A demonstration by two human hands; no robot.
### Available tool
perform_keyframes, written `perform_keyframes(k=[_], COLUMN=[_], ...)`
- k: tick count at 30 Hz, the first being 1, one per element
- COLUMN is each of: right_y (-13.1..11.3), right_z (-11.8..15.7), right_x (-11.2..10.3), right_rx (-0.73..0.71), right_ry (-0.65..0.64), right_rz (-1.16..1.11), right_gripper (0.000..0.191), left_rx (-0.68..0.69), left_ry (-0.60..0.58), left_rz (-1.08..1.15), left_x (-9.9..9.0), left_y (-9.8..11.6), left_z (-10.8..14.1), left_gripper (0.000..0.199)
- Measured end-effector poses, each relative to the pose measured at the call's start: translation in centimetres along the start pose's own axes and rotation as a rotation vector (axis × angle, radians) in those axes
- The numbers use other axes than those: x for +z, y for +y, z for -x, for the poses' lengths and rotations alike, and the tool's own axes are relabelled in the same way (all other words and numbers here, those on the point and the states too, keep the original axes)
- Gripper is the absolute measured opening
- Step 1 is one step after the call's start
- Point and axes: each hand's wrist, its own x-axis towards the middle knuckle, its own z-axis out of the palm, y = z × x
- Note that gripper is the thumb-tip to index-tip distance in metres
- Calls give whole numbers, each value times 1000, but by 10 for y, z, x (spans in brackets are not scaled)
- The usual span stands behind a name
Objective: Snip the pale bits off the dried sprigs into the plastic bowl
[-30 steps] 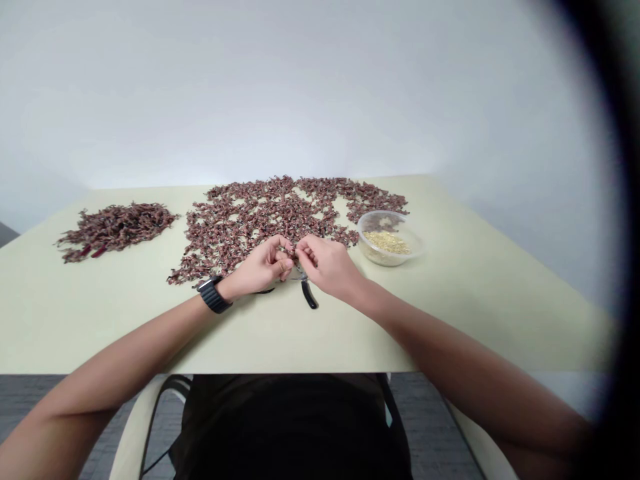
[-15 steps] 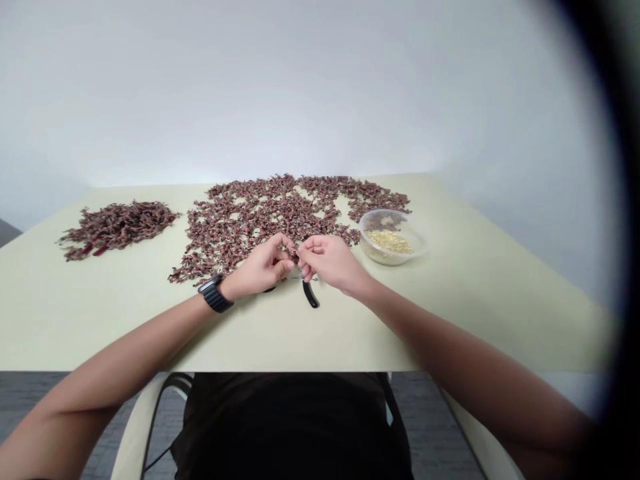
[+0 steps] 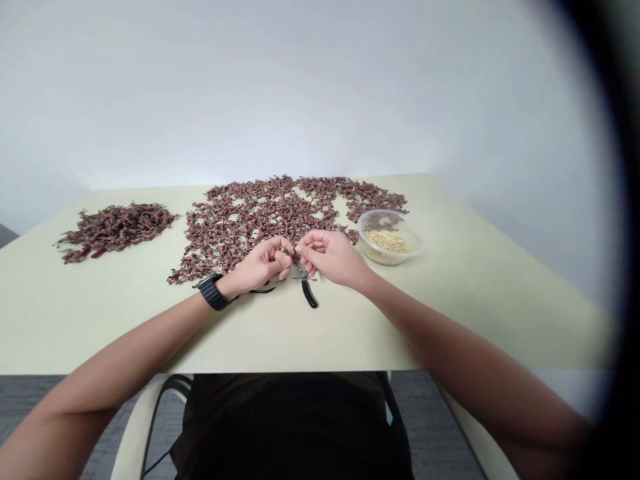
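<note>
L hand (image 3: 260, 267) & R hand (image 3: 333, 258) are together near the middle of a smooth pale-green surface (image 3: 100, 320), fingertips nearly meeting. L fingers are curled & pinch a tiny reddish-brown twisted piece (image 3: 289, 253), which sits betw. both hands, just above the surface & close to the near edge of the spread. R thumb & index are closed in on the same spot, but fingers hide too much to tell if R hand actually grips it.

Black-handled steel pliers (image 3: 309, 296) lie just below the hands, jaw end by R fingertips, one handle running toward L wrist. Can't tell if either hand touches them.

Piece looks v. light, small & fairly stiff, prob. a bit brittle at its thin ends, & fiddly to keep hold of. Best grip seems to be fingertip pinch on thickest middle part, w/ light pressure.

Beyond the hands: wide patchy layer of similar reddish-brown pieces (image 3: 260, 213). Far L: compact heap of reddish-brown pieces (image 3: 117, 230). Far R: clear plastic round bowl (image 3: 374, 220) w/ pale yellow granules (image 3: 387, 242) inside. Black strapped wristwatch (image 3: 213, 292) on L wrist.
</note>
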Motion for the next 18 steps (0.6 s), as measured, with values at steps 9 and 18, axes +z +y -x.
perform_keyframes(k=[9,18], right_y=[-1,-1], right_z=[4,3], right_x=[-4,-5], right_rx=[-277,-332], right_ry=[99,66], right_rz=[454,530], right_gripper=[20,18], left_rx=[-2,4], left_ry=[12,51], left_rz=[-1,-15], left_x=[3,3], left_y=[1,-3], left_z=[0,0], left_gripper=[31,33])
